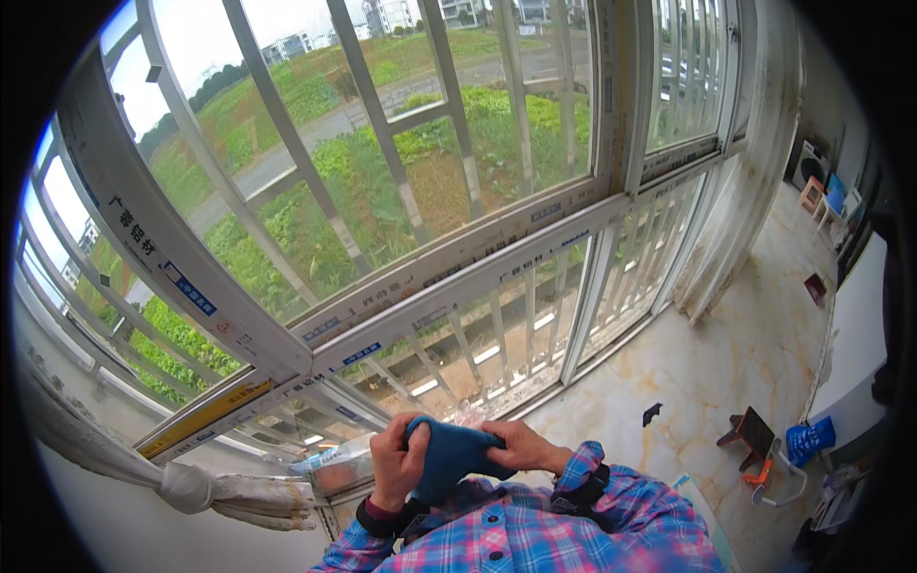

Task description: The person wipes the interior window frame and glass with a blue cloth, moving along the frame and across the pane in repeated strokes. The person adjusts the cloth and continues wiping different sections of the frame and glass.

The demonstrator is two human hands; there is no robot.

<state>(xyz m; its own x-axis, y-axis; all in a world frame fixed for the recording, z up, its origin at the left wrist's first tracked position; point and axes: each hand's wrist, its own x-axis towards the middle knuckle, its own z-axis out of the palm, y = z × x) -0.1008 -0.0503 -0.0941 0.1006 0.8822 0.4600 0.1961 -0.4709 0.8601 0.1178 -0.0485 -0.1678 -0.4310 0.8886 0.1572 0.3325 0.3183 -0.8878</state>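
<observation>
A dark teal cloth (458, 453) is stretched between my two hands in front of my chest. My left hand (399, 458) grips its left end, the thumb pressed over the fabric. At the other end, my right hand (525, 447) pinches the cloth's edge. Part of the fabric is folded and hidden by my fingers. Just beyond the cloth stands a large aluminium-framed window (466, 286), whose frame bears printed film. Neither hand touches the frame. Close by my left hand is a clear plastic bag or wrapper (344, 462), its contents hard to make out.
A knotted white curtain (188, 487) hangs at the left, another curtain (745, 208) at the right. On the marble-look floor (645, 358) lies a small black scrap (651, 414). Further right are a small dark stool (752, 433), a blue bag or basket (811, 440) and a washing machine (812, 165).
</observation>
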